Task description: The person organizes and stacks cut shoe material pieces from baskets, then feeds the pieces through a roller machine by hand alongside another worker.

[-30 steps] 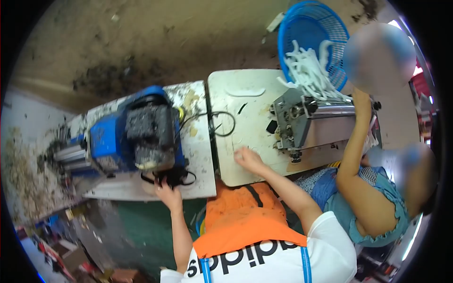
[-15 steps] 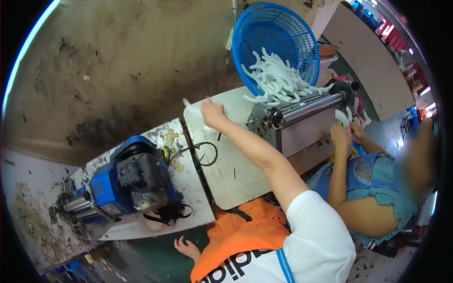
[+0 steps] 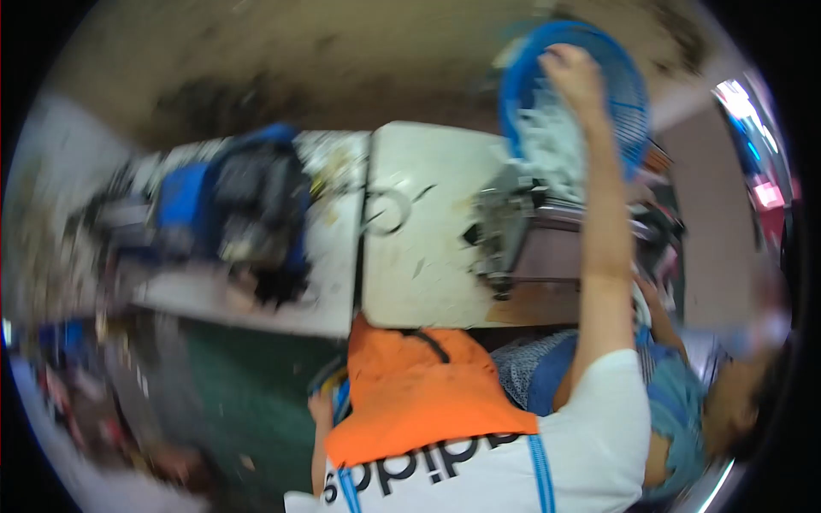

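Right hand [image 3: 575,75] over white strips [image 3: 552,141], inside blue basket [image 3: 634,107]

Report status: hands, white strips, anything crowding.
Right hand at blue basket, grip unclear. Left hand low beside orange apron. White strips in basket. Co-worker close, right side.

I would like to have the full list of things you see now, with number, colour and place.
basket: one, blue, beyond roller machine
strips: many, white, in basket
roller machine: one, grey, right tabletop
blue machine: one, left tabletop
left tabletop: one, stained white
right tabletop: one, cream
cable: one, black, between machines
co-worker: one, teal top, lower right
apron: one, orange, worn
left hand: one, beside apron
right hand: one, over basket
Smaller things: blurred
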Motion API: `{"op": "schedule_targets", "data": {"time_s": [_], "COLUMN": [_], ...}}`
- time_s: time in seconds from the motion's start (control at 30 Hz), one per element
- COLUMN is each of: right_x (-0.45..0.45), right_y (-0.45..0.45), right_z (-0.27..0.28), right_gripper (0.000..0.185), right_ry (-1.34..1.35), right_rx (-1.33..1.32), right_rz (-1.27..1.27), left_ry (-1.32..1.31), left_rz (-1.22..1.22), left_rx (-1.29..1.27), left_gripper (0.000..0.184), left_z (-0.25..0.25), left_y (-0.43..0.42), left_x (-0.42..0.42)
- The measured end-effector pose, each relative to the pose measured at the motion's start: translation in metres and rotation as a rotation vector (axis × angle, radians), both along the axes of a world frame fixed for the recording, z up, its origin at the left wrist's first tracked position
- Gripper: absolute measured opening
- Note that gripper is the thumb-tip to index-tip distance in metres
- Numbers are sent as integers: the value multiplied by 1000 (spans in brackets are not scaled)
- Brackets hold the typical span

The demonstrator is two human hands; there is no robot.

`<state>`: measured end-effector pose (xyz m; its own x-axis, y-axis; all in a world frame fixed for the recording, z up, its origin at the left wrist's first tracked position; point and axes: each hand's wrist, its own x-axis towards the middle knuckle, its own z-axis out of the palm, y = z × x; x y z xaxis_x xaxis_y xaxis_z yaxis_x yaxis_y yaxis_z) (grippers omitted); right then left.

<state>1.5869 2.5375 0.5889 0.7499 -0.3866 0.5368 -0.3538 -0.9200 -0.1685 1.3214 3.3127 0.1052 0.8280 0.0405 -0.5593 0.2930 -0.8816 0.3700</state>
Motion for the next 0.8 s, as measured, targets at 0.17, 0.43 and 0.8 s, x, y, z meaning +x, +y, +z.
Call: {"op": "schedule_targets", "data": {"time_s": [0.17, 0.43, 0.8], "right_x": [11, -94, -143], "right_y": [192, 393, 419], "right_z": [44, -114, -316], "right_gripper": [28, 36, 16], "right_ry": [175, 1324, 900], "right_rx": [234, 175, 428], "right_rz": [661, 1623, 1301], "left_ry": [-101, 440, 437], "left_rz": [336, 892, 882], "left_rx": [-273, -329, -75], "left_gripper": [34, 30, 64], "left_z": [39, 47, 47], "left_y": [-75, -153, -172], "left_x": [-20, -197, -179]}}
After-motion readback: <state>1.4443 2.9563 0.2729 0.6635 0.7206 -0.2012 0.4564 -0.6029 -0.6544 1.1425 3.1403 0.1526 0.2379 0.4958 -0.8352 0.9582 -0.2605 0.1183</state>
